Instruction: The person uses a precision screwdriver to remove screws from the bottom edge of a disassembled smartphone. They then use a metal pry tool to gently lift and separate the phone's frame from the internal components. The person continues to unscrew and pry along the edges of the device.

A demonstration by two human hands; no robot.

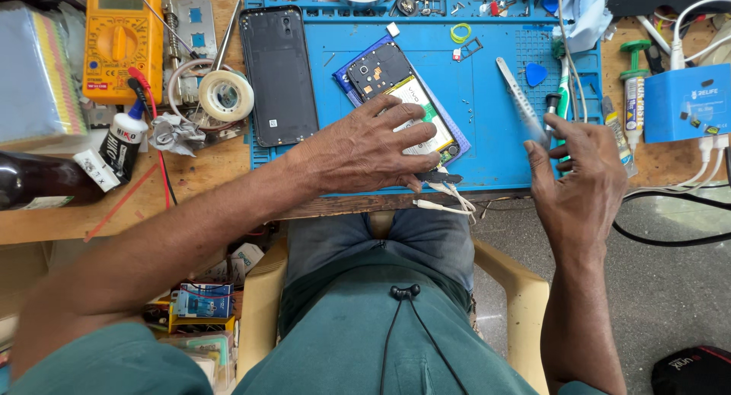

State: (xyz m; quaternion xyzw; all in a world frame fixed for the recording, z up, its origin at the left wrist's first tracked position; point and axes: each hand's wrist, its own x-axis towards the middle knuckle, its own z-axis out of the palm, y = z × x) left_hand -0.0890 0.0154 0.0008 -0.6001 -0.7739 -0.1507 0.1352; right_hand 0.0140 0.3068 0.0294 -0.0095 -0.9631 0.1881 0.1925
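Note:
An opened phone with its battery and board showing lies tilted on the blue work mat. My left hand lies flat over its lower half, fingers spread, pressing it down. Under the fingertips a small black part with white wires hangs over the table edge. My right hand hovers at the mat's right front corner, with thumb and forefinger pinched on the near end of a thin metal tool that points up-left. The phone's black back cover lies left of the phone.
A yellow multimeter, tape roll and glue bottle crowd the left of the wooden table. A blue box with white cables and tubes stand at right. A blue pick lies on the mat. Below are my lap and a plastic chair.

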